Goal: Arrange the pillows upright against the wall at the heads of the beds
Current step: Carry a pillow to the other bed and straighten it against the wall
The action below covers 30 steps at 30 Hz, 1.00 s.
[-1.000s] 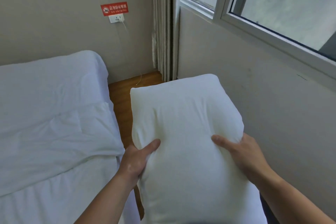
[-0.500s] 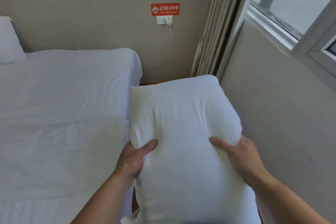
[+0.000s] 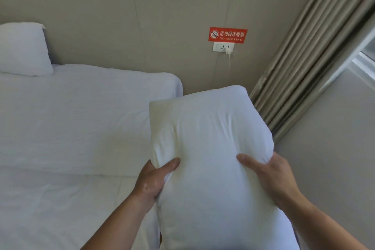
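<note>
I hold a white pillow [image 3: 211, 148] in the air in front of me, its long axis pointing away, over the right edge of a white-sheeted bed [image 3: 71, 128]. My left hand [image 3: 155, 178] grips the pillow's left side and my right hand [image 3: 269, 172] grips its right side, thumbs on top. A second white pillow [image 3: 22, 48] stands upright against the beige wall [image 3: 121, 16] at the bed's far left head.
A red no-smoking sign [image 3: 227, 35] and a white socket [image 3: 223, 47] with a plugged-in charger sit on the wall past the bed's right corner. Beige curtains [image 3: 308, 63] hang at the right, beside a window frame [image 3: 363, 55] and side wall.
My view has swung left: the bed now fills the left half, the second pillow at the head came into view, and the window slid off to the right. Both hands keep their grip.
</note>
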Each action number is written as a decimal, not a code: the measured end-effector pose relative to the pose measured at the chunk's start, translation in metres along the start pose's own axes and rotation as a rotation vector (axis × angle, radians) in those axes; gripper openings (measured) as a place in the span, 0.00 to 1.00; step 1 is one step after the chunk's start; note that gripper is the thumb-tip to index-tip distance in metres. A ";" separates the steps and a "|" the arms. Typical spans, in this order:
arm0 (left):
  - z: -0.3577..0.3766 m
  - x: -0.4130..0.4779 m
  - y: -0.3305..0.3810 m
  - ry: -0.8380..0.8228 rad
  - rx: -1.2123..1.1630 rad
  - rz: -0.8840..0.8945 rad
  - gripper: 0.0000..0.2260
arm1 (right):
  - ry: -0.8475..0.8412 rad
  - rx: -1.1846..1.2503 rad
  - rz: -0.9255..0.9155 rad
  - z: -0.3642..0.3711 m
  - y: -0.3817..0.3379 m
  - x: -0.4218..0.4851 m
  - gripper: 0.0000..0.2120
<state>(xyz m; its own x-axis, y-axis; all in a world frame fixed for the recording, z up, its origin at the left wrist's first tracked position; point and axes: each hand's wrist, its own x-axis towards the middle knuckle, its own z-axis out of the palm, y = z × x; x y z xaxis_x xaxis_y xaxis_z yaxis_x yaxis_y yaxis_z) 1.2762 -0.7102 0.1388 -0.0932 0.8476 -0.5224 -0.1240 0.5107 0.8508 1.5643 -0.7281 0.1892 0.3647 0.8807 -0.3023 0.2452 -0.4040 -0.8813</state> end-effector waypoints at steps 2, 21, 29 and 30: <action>-0.006 0.029 0.017 0.016 -0.006 0.006 0.16 | -0.010 -0.008 -0.002 0.019 -0.017 0.027 0.16; 0.006 0.260 0.167 0.293 -0.193 0.044 0.16 | -0.344 0.049 -0.159 0.147 -0.177 0.343 0.15; -0.010 0.320 0.221 0.416 -0.268 0.084 0.07 | -0.507 0.111 -0.269 0.217 -0.249 0.430 0.13; -0.015 0.326 0.226 0.421 -0.271 0.086 0.08 | -0.516 0.112 -0.293 0.230 -0.257 0.437 0.13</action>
<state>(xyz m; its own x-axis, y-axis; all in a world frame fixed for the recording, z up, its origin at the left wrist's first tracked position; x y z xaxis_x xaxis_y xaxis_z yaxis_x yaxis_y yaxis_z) 1.2027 -0.3207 0.1595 -0.4977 0.7246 -0.4767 -0.3455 0.3385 0.8752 1.4543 -0.1827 0.2002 -0.1940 0.9689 -0.1533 0.1629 -0.1222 -0.9790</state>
